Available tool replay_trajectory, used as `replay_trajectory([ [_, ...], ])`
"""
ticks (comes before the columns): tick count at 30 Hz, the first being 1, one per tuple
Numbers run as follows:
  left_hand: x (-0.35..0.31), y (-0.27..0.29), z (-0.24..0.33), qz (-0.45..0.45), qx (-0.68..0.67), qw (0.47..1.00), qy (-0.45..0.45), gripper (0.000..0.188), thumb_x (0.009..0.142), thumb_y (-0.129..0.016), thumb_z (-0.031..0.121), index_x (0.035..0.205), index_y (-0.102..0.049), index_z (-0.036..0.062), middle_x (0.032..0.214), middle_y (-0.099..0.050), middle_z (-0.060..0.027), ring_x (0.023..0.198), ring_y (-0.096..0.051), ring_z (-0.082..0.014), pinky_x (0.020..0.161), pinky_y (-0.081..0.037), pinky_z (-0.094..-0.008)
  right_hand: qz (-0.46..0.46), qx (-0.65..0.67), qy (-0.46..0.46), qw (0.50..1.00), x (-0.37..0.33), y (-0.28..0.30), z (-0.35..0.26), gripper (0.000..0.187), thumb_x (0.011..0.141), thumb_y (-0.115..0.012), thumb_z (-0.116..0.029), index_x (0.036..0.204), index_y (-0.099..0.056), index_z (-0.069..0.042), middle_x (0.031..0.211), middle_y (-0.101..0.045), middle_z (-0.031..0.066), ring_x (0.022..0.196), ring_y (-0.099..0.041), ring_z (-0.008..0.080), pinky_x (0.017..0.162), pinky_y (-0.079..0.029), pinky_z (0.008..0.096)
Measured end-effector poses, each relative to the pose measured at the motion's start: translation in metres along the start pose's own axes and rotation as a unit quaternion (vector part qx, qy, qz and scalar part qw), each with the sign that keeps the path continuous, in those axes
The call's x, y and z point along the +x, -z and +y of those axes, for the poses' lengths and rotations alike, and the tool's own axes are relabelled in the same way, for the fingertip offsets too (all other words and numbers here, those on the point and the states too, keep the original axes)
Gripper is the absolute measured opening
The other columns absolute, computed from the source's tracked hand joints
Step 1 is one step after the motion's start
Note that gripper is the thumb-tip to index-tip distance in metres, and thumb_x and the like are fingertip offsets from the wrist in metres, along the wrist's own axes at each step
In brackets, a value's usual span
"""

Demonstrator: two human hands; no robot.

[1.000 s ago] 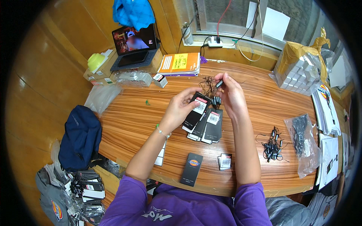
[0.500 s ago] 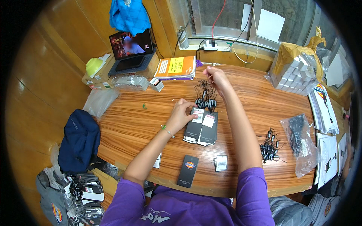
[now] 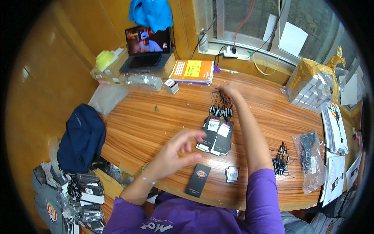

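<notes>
My right hand (image 3: 230, 93) reaches to the far side of the stacked tags, its fingers closed on the loops of black tag strings (image 3: 221, 111). These strings run from dark grey hang tags (image 3: 223, 141), which lie in two overlapping stacks with white stickers on top. My left hand (image 3: 175, 153) is raised just left of the tags, fingers apart and holding nothing. Nearer me lies a single dark tag (image 3: 198, 180) with a coloured emblem. Right of it is a small pile of white barcode labels (image 3: 233, 174).
At the right are a heap of black strings (image 3: 282, 159), a clear plastic bag (image 3: 309, 162) and paper stacks (image 3: 335, 132). A bundle of small boxes (image 3: 311, 87) stands far right. A tablet (image 3: 148, 41), notebooks (image 3: 193, 71) and a navy bag (image 3: 82, 136) are leftward.
My left hand has let go of the tag stack, drawn back toward me and opened. My right hand has come down lower onto the string loops. The whole view has shifted slightly.
</notes>
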State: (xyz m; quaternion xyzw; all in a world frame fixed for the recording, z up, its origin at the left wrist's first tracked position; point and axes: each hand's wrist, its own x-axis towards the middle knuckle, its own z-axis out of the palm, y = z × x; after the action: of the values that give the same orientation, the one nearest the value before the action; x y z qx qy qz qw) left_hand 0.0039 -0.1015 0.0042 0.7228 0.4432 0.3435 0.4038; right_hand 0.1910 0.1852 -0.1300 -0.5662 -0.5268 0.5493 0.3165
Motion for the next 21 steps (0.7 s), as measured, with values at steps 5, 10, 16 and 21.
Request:
replay_trajectory([
  [5, -0.020, -0.005, 0.083, -0.128, 0.081, 0.927, -0.343, 0.021, 0.080, -0.059, 0.007, 0.101, -0.064, 0.0080, 0.102, -0.059, -0.0029, 0.082, -0.054, -0.0129, 0.071, -0.048, -0.0251, 0.025, -0.183, 0.043, 0.982, -0.001, 0.020, 0.002, 0.029, 0.079, -0.062, -0.032, 0.067, -0.058, -0.006, 0.054, -0.052, 0.0055, 0.042, -0.047, 0.0137, 0.035, -0.036, 0.0313],
  [10, -0.041, -0.041, 0.097, 0.047, 0.023, 0.909, -0.413, 0.030, 0.078, -0.059, 0.010, 0.108, -0.063, 0.0161, 0.098, -0.059, -0.0041, 0.074, -0.052, -0.0093, 0.056, -0.047, -0.0209, 0.058, -0.154, 0.115, 0.980, -0.056, 0.028, -0.021, 0.023, 0.081, -0.061, -0.028, 0.084, -0.058, -0.006, 0.062, -0.053, 0.0021, 0.049, -0.045, 0.0095, 0.043, -0.035, 0.0257],
  [16, -0.034, -0.046, 0.096, 0.099, -0.073, 0.906, -0.405, 0.021, 0.076, -0.059, 0.009, 0.096, -0.064, 0.0060, 0.079, -0.058, -0.0044, 0.062, -0.048, -0.0100, 0.053, -0.046, -0.0238, -0.001, -0.168, 0.134, 0.977, -0.162, 0.039, -0.019, 0.023, 0.082, -0.060, -0.026, 0.089, -0.060, -0.003, 0.068, -0.056, 0.0012, 0.060, -0.048, 0.0084, 0.055, -0.039, 0.0238],
  [21, -0.005, 0.016, 0.033, -0.264, -0.138, 0.889, -0.348, 0.023, 0.079, -0.059, 0.016, 0.097, -0.060, 0.0025, 0.104, -0.056, -0.0110, 0.082, -0.055, -0.0213, 0.071, -0.047, -0.0324, -0.067, -0.191, 0.123, 0.971, -0.259, 0.041, 0.013, 0.019, 0.081, -0.062, -0.019, 0.092, -0.060, -0.004, 0.062, -0.048, 0.0002, 0.062, -0.047, 0.0098, 0.056, -0.039, 0.0243],
])
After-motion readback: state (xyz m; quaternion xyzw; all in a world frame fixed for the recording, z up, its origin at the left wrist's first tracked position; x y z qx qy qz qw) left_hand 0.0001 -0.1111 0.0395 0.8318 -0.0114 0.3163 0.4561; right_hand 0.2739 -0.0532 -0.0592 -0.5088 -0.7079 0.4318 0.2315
